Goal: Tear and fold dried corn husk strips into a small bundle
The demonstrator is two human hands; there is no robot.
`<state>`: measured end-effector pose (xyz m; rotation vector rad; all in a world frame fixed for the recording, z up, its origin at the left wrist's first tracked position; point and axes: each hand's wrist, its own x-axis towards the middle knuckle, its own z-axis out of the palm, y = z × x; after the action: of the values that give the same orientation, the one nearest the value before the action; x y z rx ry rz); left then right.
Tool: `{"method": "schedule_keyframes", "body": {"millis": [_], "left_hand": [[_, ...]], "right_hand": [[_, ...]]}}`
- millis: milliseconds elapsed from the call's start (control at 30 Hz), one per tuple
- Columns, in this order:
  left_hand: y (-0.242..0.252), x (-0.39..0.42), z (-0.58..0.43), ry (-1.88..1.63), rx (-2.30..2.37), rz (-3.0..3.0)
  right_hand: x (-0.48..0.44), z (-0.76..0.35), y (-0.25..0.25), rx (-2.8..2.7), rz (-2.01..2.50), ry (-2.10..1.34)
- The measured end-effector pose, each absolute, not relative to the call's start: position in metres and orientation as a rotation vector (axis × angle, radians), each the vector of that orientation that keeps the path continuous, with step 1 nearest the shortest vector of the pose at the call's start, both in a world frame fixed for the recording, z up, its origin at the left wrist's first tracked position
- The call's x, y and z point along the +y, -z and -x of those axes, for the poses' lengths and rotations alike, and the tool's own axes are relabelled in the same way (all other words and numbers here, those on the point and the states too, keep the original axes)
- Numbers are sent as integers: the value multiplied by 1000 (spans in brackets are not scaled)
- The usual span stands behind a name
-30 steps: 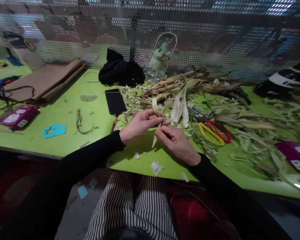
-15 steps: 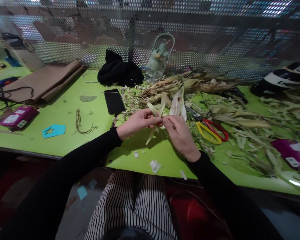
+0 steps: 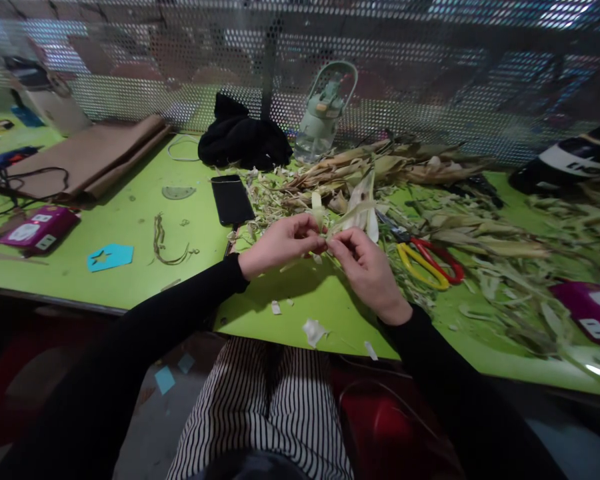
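Observation:
My left hand (image 3: 291, 244) and my right hand (image 3: 366, 272) meet over the front of the green table (image 3: 275, 343). Both are closed in a pinch, fingertips almost touching, on pale strips of dried corn husk (image 3: 351, 217). One strip stands up behind the left fingers; another slants up past the right ones. What lies exactly between the fingertips is too small to make out. Just behind my hands, a broad husk piece (image 3: 364, 193) leans on the heap of dry husks (image 3: 350, 163). Scissors (image 3: 430, 261) with one red and one yellow handle lie right of my right hand.
Left of the hands are a phone (image 3: 232, 200), a blue paper tag (image 3: 110, 257), twisted fibre (image 3: 159, 243) and a purple box (image 3: 39, 230). Behind stand a green bottle (image 3: 321, 120) and black cloth (image 3: 243, 137). Husk scraps (image 3: 490, 283) cover the right side; a dark bottle (image 3: 560, 163) lies beyond.
The husk strips between my fingers have shifted: the one hanging below the hands no longer shows, and one now slants toward the upper right. My right hand has turned slightly.

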<state>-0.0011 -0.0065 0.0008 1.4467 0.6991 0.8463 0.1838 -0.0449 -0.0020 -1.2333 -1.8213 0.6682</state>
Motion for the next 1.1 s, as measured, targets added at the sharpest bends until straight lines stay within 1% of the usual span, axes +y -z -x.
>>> {"method": "schedule_keyframes", "body": {"millis": [167, 300, 500, 767, 900, 1100], "left_hand": [[-2, -7, 2, -819, 695, -1480], [-4, -7, 1, -832, 775, -1549], [-5, -3, 1, -790, 730, -1470], [0, 1, 2, -798, 727, -1406], [-5, -3, 4, -773, 790, -1365], [-4, -6, 1, -727, 758, -1375]], "right_hand": [[-44, -184, 4, -1870, 1303, -686], [-48, -183, 0, -1900, 1354, -600], [-52, -185, -7, -1901, 1345, -610], [-40, -190, 5, -1853, 1339, -716], [-39, -191, 7, -1859, 1330, -693], [-41, -189, 2, -1923, 1296, -640]]}}
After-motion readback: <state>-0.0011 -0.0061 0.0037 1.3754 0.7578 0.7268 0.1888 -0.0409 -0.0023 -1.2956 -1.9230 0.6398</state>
